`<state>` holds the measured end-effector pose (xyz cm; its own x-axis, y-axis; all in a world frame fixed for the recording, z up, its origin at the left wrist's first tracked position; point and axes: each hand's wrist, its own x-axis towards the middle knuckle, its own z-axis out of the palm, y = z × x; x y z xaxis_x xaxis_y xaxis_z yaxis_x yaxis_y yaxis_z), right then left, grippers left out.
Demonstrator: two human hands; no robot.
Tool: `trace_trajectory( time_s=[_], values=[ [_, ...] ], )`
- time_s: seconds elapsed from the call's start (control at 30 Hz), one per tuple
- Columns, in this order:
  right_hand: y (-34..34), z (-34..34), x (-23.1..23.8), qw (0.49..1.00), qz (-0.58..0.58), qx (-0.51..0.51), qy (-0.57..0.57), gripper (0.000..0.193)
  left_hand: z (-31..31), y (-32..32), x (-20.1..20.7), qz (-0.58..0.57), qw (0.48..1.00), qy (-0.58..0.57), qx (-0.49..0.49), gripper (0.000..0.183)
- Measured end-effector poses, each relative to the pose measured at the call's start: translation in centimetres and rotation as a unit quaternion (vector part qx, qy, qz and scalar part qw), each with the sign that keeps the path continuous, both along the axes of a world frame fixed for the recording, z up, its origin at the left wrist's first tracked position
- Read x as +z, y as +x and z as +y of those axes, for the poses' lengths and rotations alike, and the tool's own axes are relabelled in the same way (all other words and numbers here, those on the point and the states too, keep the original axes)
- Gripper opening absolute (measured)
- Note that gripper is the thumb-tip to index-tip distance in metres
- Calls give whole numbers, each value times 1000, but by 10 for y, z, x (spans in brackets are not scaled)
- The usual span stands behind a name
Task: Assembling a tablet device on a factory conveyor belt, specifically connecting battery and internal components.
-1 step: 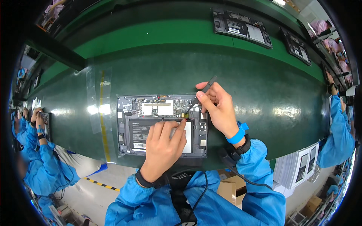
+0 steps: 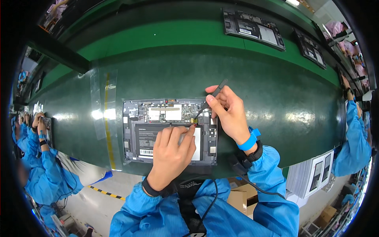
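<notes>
An opened tablet-like device (image 2: 130,148) lies on the dark green bench in front of me, showing its circuit board (image 2: 152,112) and a black battery (image 2: 146,138) with a white label. My left hand (image 2: 173,150) rests palm down over the battery, fingers stretched out, its index fingertip by a small yellow connector (image 2: 193,121) with thin red wires at the board's lower edge. Slim dark tweezers (image 2: 217,90) are held in my right hand (image 2: 231,112), their narrow tip pointing down at that same connector. Whether the tip grips anything is too small to tell.
Other opened devices (image 2: 254,29) lie on the raised green strip along the far right. Clear tape and a yellow line (image 2: 108,122) cross the bench at left. White trays (image 2: 312,173) are stacked at lower right, near cardboard boxes (image 2: 239,199). Co-workers in blue sit on both sides.
</notes>
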<state>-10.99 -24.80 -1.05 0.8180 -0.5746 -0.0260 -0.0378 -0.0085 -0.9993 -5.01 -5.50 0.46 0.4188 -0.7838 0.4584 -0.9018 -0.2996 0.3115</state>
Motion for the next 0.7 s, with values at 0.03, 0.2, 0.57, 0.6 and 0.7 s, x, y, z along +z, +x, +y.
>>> trace_trajectory(
  time_s=[0.03,0.2,0.57,0.6,0.7],
  values=[
    [0,0,0,1000,2,0,1,25,0,0,-1,2,1000,1,0,35],
    [0,1,5,999,35,11,13,26,1,-2,-3,-8,1000,17,-5,35],
    [2,1,4,999,34,7,12,26,4,-3,-1,-16,999,46,-20,42],
    [2,2,2,1000,25,2,18,27,5,-4,-1,-13,998,52,-22,44],
    [2,1,2,1000,24,0,12,26,6,-4,0,-11,998,58,-25,45]
  ],
)
